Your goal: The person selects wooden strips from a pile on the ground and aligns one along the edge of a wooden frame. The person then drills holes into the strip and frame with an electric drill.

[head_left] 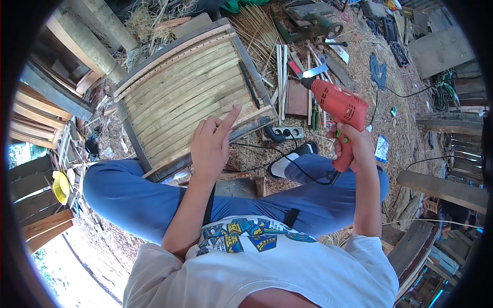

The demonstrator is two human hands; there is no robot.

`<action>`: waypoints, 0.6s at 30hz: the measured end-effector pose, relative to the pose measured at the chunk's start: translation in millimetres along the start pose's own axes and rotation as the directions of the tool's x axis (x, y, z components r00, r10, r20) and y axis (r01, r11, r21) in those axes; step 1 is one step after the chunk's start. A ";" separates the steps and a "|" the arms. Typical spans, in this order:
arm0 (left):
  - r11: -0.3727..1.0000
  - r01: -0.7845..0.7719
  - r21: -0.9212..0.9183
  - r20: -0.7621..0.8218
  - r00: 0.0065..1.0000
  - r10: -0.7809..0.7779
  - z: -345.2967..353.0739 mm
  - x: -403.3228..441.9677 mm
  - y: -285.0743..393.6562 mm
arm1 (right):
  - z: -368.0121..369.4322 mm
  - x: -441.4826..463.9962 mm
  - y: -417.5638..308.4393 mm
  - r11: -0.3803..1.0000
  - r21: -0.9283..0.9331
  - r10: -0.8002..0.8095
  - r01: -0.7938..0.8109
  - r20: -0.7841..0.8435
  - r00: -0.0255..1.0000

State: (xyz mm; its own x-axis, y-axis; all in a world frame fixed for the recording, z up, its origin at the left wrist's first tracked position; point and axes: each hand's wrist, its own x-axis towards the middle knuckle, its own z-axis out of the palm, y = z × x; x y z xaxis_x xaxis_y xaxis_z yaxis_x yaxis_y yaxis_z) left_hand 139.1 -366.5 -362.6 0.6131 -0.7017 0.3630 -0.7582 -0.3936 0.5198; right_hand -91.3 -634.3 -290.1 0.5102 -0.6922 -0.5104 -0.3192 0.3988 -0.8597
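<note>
My right hand [354, 146] is wrapped around the handle of a red electric drill [339, 100], held up to the right with its chuck facing up-left. A black cord runs down from the drill's handle. My left hand [211, 143] is over the lower edge of a slatted wooden panel [179, 87] with a dark frame. Its index finger is stretched out, and nothing shows in it. Whether its fingertips touch the wood I cannot tell. Along the panel's right side lies a thin dark stick [249, 84], just beyond the left hand.
A power strip [285, 133] with a black plug lies between the panel and my foot. Bamboo strips [257, 36] and a green machine [310, 23] stand farther off. Shavings cover the ground. A yellow bowl-like object [60, 187] is at left; a beam [441, 190] juts in from the right.
</note>
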 end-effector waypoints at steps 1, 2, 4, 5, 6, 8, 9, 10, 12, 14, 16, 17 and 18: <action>1.000 -0.009 0.008 -0.004 1.000 0.009 1.5 -0.3 -0.8 | -1.2 -0.6 1.2 1.000 0.003 -0.001 0.001 0.006 1.000; 1.000 -0.019 0.016 -0.007 1.000 0.019 3.6 -1.5 -3.2 | -2.1 -1.2 2.6 1.000 0.006 -0.002 0.002 0.013 1.000; 0.999 -0.039 0.021 -0.017 0.999 0.039 5.7 -1.3 -4.6 | -1.4 -5.4 1.3 1.000 0.006 0.005 -0.005 0.011 1.000; 0.999 -0.048 0.018 -0.024 0.999 0.049 6.5 -0.8 -4.3 | -1.0 -7.9 0.0 1.000 0.005 0.008 -0.008 0.009 1.000; 0.998 -0.058 0.014 -0.031 0.998 0.058 7.4 -0.5 -4.0 | -1.0 -9.5 -0.6 1.000 0.003 0.004 -0.004 0.009 1.000; 0.992 -0.123 -0.001 -0.017 0.992 0.123 12.2 -2.9 -11.0 | -1.3 -11.0 -1.4 1.000 -0.004 -0.005 0.005 0.008 1.000; 0.988 -0.155 -0.010 -0.012 0.988 0.155 12.4 -1.7 -10.9 | -1.9 -11.4 -1.1 1.000 -0.004 -0.002 0.002 0.004 1.000; 0.992 -0.128 -0.011 -0.003 0.992 0.128 12.2 -1.7 -9.6 | -2.3 -11.7 -1.0 1.000 -0.006 0.001 -0.001 0.000 1.000; 0.997 -0.071 -0.009 0.014 0.997 0.071 10.1 -1.9 -5.8 | -3.7 -11.7 0.1 1.000 -0.001 0.001 -0.001 0.008 1.000; 0.997 -0.072 -0.016 0.040 0.997 0.072 9.2 -1.3 -7.3 | -5.3 -11.7 0.8 1.000 0.014 -0.005 0.005 0.024 1.000; 0.997 -0.066 -0.036 0.032 0.997 0.067 10.1 -0.5 -6.7 | -5.8 -11.7 0.9 1.000 0.004 -0.007 0.007 0.018 1.000; 0.997 -0.061 -0.051 0.013 0.998 0.062 10.7 0.1 -6.3 | -5.8 -12.1 1.7 1.000 0.000 -0.006 0.006 0.014 1.000; 0.996 -0.056 -0.067 -0.007 0.998 0.056 11.5 1.0 -6.2 | -6.0 -12.1 2.3 1.000 -0.002 -0.006 0.006 0.012 1.000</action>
State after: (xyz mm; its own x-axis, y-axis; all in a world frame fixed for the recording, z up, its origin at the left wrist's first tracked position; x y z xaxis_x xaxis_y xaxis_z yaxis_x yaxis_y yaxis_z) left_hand 141.8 -371.6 -374.4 0.5711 -0.7186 0.3969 -0.7751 -0.3128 0.5489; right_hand -103.0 -628.6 -285.8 0.5217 -0.6870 -0.5058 -0.3177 0.3938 -0.8626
